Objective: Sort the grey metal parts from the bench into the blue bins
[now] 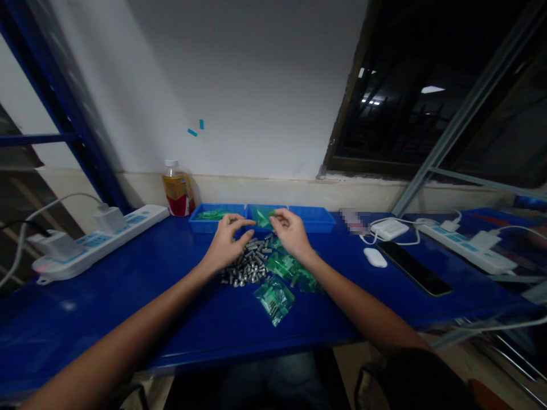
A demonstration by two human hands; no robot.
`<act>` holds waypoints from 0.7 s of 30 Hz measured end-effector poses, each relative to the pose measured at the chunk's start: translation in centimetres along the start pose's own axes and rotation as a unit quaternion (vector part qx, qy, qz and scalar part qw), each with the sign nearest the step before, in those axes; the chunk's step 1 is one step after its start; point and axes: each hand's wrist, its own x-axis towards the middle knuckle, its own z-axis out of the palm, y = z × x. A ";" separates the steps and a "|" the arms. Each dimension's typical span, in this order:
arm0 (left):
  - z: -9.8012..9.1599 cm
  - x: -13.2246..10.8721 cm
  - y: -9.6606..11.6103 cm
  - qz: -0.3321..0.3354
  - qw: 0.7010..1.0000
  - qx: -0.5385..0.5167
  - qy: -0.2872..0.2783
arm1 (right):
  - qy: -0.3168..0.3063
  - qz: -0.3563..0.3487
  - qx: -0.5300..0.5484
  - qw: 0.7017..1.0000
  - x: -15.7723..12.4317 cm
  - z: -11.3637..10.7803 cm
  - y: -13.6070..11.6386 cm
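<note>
My left hand (226, 242) hovers over a heap of small silver metal pieces (250, 265) on the blue table (141, 285), with its fingers curled into a pinch; what they hold is too small to see. My right hand (290, 230) is just right of it, fingers pinched near a small green plastic bag (261, 217) at the middle blue tray (267, 208). More green bags (274, 299) with metal pieces lie in front of the heap and under my right wrist.
Three blue trays stand in a row at the table's back; the left one (211, 219) holds green bags, the right one (314, 217) looks bare. A drink bottle (177, 191), a white power strip (98, 239), a phone (414, 266), a white charger (388, 228) and a second strip (465, 245) lie around.
</note>
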 end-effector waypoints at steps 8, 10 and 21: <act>-1.8 2.3 -1.1 -0.295 0.896 -0.331 0.014 | -0.085 -0.286 -0.248 0.922 -0.8 1.0 0.5; -2.6 3.6 -2.2 -0.317 0.887 -0.329 0.072 | -0.065 -0.256 -0.263 0.928 -0.6 0.5 0.9; -2.0 0.9 -4.7 -0.100 0.976 0.142 0.131 | -0.215 0.036 -0.326 0.920 0.2 -5.1 4.8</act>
